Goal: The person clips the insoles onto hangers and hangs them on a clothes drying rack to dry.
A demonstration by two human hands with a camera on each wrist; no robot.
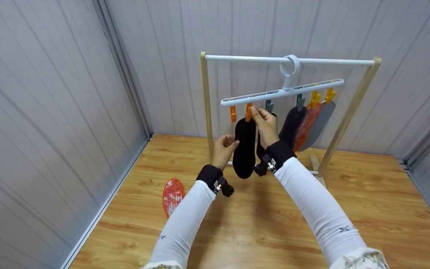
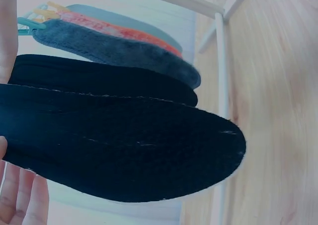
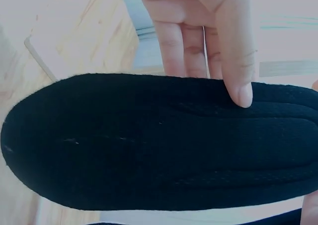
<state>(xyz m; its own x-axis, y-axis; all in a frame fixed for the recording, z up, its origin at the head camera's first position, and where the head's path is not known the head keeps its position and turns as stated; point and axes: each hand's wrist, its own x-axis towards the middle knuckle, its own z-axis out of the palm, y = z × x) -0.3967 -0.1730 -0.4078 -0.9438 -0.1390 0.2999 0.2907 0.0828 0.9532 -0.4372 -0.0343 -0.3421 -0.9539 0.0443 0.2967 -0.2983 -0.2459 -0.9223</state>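
Observation:
A black insole [image 1: 244,155] hangs upright below an orange clip [image 1: 249,111] on the light-blue hanger [image 1: 250,98]. My left hand [image 1: 223,151] pinches the insole's left edge, thumb [image 3: 243,93] on its face and fingers behind. At the top, my right hand [image 1: 268,129] holds the orange clip between thumb and fingers. Behind that hand hangs a second black insole [image 2: 104,81], partly hidden. A dark insole [image 1: 292,121], a red patterned insole [image 1: 307,125] and a grey insole [image 1: 323,121] hang farther right.
The hanger hooks over the rail [image 1: 246,58] of a wooden-legged rack. Another orange clip [image 1: 233,114] hangs unused at its left end. A red and white insole [image 1: 173,194] lies on the wood-grain surface [image 1: 274,231], left of my left forearm. Panelled walls [image 1: 170,33] stand behind and at the sides.

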